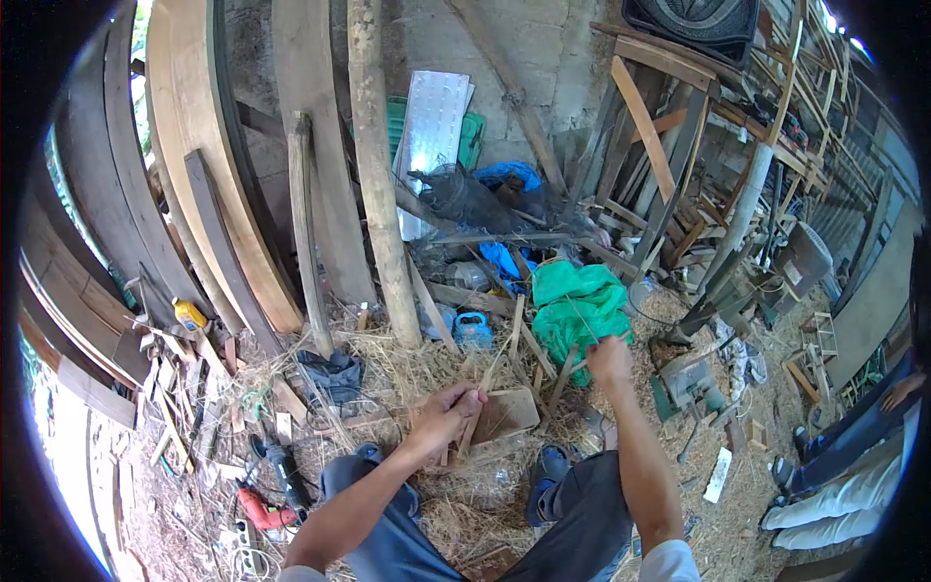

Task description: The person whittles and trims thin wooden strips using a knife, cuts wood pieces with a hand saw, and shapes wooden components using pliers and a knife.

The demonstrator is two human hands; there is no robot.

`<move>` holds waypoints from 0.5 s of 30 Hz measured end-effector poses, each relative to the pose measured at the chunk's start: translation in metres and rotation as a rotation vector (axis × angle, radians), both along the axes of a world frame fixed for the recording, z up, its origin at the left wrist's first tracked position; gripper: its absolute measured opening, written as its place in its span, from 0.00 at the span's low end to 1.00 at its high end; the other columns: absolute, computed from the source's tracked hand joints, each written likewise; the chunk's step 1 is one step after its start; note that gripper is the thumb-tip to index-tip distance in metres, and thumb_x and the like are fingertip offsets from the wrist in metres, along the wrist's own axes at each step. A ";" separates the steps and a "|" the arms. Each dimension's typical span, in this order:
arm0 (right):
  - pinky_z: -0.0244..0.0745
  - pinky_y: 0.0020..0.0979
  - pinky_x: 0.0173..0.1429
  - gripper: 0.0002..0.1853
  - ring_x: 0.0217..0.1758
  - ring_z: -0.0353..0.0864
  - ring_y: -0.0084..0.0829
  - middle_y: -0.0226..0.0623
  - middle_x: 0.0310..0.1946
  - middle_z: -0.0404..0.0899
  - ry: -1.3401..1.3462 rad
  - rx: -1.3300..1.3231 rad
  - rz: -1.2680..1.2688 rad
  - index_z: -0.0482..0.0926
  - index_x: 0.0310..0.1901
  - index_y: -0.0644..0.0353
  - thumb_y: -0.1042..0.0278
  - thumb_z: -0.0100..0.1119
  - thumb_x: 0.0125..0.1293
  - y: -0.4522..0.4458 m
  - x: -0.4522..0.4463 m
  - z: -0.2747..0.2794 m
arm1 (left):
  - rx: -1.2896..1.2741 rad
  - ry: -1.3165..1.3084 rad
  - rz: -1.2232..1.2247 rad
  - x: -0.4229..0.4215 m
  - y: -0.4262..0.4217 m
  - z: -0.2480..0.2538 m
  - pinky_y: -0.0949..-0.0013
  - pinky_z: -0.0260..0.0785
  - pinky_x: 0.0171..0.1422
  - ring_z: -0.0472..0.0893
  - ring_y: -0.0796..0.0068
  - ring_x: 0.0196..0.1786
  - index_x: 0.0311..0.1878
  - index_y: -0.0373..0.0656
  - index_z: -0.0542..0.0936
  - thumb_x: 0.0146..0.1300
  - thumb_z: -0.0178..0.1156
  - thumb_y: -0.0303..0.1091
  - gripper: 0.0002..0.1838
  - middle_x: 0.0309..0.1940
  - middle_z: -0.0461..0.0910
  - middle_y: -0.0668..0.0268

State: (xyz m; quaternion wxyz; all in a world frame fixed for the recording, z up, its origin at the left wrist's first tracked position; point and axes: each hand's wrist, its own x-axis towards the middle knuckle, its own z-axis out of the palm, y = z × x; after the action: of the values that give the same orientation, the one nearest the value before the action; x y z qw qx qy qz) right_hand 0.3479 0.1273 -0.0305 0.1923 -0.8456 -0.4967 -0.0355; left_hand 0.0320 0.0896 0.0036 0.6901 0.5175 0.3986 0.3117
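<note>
My left hand (448, 419) is closed in front of my knees, around what looks like a thin pale wooden strip (470, 434). My right hand (609, 363) is also closed, further right and a little higher. A thin light piece pokes out near its fingers, but what it grips is too small to make out. Just behind my right hand lies a crumpled green plastic sheet (580, 303). A wooden block (510, 411) rests on the straw-covered ground beside my left hand.
Boards (204, 155) and a pole (381, 194) lean on the left. A red drill (264, 508) and an angle grinder (281, 472) lie left of my legs. A blue container (472, 330) stands ahead. People's legs (844, 495) show at right, beside scrap wood.
</note>
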 end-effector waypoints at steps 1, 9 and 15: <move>0.78 0.42 0.39 0.13 0.31 0.82 0.50 0.52 0.22 0.78 0.162 0.042 0.067 0.79 0.26 0.67 0.62 0.59 0.55 0.002 -0.002 0.000 | 0.104 0.013 0.022 0.003 0.002 -0.006 0.80 0.50 0.23 0.57 0.89 0.21 0.43 0.40 0.75 0.70 0.49 0.36 0.10 0.20 0.61 0.79; 0.73 0.41 0.29 0.10 0.24 0.79 0.45 0.47 0.19 0.77 0.372 0.249 0.548 0.78 0.24 0.62 0.65 0.57 0.55 -0.019 -0.086 0.032 | 0.369 0.169 0.073 0.012 0.003 -0.020 0.76 0.61 0.32 0.65 0.84 0.27 0.44 0.39 0.78 0.69 0.50 0.35 0.11 0.24 0.70 0.72; 0.74 0.41 0.30 0.05 0.21 0.80 0.43 0.44 0.18 0.78 -0.038 0.208 0.585 0.80 0.23 0.56 0.67 0.58 0.50 -0.022 -0.114 0.024 | 0.506 0.156 0.099 0.021 0.001 -0.018 0.76 0.64 0.37 0.69 0.83 0.31 0.45 0.38 0.78 0.68 0.51 0.34 0.11 0.27 0.74 0.69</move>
State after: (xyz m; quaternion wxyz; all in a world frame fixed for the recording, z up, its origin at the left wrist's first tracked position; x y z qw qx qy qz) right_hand 0.2336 0.1052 -0.0061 0.2704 -0.6417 -0.7163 -0.0449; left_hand 0.0528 0.0901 -0.0141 0.4899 0.6760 0.3846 0.3938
